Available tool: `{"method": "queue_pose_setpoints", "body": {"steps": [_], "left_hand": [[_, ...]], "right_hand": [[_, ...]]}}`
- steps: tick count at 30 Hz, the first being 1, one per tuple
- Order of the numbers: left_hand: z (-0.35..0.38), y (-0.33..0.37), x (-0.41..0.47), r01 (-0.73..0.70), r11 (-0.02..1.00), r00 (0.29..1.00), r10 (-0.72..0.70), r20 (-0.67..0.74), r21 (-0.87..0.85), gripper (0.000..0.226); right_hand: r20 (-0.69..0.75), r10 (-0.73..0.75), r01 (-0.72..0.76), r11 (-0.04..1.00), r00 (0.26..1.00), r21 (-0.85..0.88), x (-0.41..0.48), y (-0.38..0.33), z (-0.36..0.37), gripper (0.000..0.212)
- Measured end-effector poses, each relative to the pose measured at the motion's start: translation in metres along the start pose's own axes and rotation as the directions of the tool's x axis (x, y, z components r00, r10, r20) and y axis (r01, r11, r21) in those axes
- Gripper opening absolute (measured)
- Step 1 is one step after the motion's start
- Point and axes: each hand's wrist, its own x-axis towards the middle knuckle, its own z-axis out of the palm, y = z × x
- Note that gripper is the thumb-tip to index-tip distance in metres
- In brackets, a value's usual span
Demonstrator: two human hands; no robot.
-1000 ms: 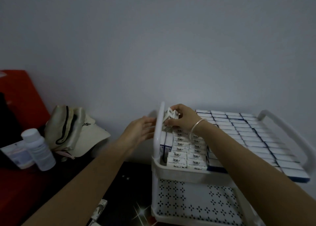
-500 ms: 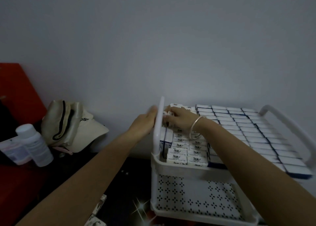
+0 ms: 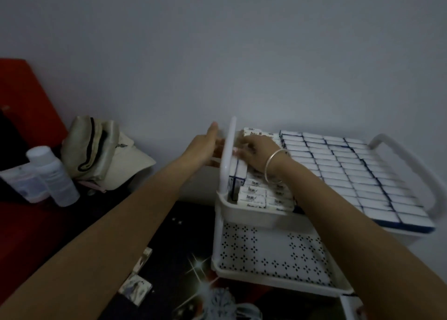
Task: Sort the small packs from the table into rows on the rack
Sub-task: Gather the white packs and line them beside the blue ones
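Note:
The white plastic rack [image 3: 254, 214] stands on the right, and its top tray is filled with rows of small white packs [image 3: 350, 174]. More printed packs [image 3: 256, 196] lie in the tray's left rows. My right hand [image 3: 257, 150], with a bracelet on the wrist, lies over the packs at the far left corner, fingertips pressing down beside the upright handle [image 3: 227, 155]. My left hand [image 3: 202, 149] reaches along the outside of that handle, fingers straight and thumb up. Whether it touches the packs is hidden by the handle. A few loose packs [image 3: 135, 289] lie on the dark table.
The rack's lower shelf [image 3: 273, 254] has a perforated floor. A beige cap [image 3: 104, 155] and a white bottle [image 3: 54, 177] sit at the left, beside a red surface [image 3: 26, 97]. A grey wall rises close behind the rack. The right handle [image 3: 416, 172] curves up.
My right hand has lowered the pack it pinched into the far left corner and now lies over the row. My left hand moved forward, up along the handle.

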Motion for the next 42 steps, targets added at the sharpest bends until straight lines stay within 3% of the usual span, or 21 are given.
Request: {"method": "queue_pose_setpoints", "body": {"steps": [3, 6, 8, 10, 13, 16, 20, 24, 31, 35, 38, 42], "left_hand": [[-0.018, -0.014, -0.016, 0.020, 0.994, 1.000, -0.022, -0.019, -0.110, 0.057], [-0.042, -0.054, -0.037, 0.086, 0.986, 0.993, -0.096, -0.063, -0.143, 0.052], [-0.060, -0.088, -0.055, 0.178, 0.972, 0.978, -0.193, -0.082, -0.156, 0.044], [-0.078, -0.121, -0.070, 0.253, 0.954, 0.955, -0.273, -0.117, -0.160, 0.035], [-0.110, -0.167, -0.096, 0.334, 0.924, 0.902, -0.370, -0.221, -0.185, 0.040], [-0.133, -0.207, -0.121, 0.388, 0.909, 0.855, -0.416, -0.309, -0.150, 0.033], [-0.148, -0.249, -0.142, 0.428, 0.902, 0.833, -0.416, -0.364, -0.051, 0.027], [-0.157, -0.288, -0.147, 0.487, 0.873, 0.795, -0.453, -0.404, -0.022, 0.023], [-0.181, -0.327, -0.120, 0.565, 0.808, 0.754, -0.424, -0.501, 0.167, 0.019], [-0.174, -0.334, -0.097, 0.580, 0.795, 0.761, -0.452, -0.465, 0.177, 0.016], [-0.162, -0.332, -0.081, 0.596, 0.770, 0.773, -0.472, -0.423, 0.230, 0.033], [-0.144, -0.332, -0.068, 0.608, 0.654, 0.790, -0.444, -0.423, 0.450, 0.046]], "right_hand": [[-0.109, -0.007, 0.020, 0.993, 0.994, 0.120, -0.030, -0.018, -0.007, 0.043], [-0.322, 0.041, 0.039, 0.971, 0.946, 0.237, -0.084, -0.046, -0.006, 0.027], [-0.403, 0.079, 0.129, 0.876, 0.912, 0.465, -0.123, -0.071, 0.007, 0.009], [-0.416, 0.032, 0.221, 0.809, 0.909, 0.545, -0.154, -0.086, 0.026, 0.014], [-0.336, -0.170, 0.294, 0.884, 0.927, 0.364, -0.180, -0.100, 0.079, 0.015], [-0.124, -0.280, 0.301, 0.930, 0.952, 0.210, -0.188, -0.105, 0.143, 0.012], [0.227, -0.184, 0.134, 0.967, 0.956, 0.216, -0.180, -0.094, 0.231, 0.009], [0.522, -0.048, -0.018, 0.993, 0.852, 0.121, -0.165, -0.099, 0.294, 0.030], [0.551, 0.225, -0.387, 0.901, 0.804, 0.197, -0.146, -0.126, 0.353, 0.070], [0.500, 0.234, -0.326, 0.940, 0.834, 0.103, -0.149, -0.131, 0.363, 0.063], [0.511, 0.244, -0.375, 0.912, 0.824, 0.169, -0.149, -0.125, 0.361, 0.057], [0.553, 0.304, -0.455, 0.876, 0.776, 0.157, -0.153, -0.104, 0.350, 0.053]]}}
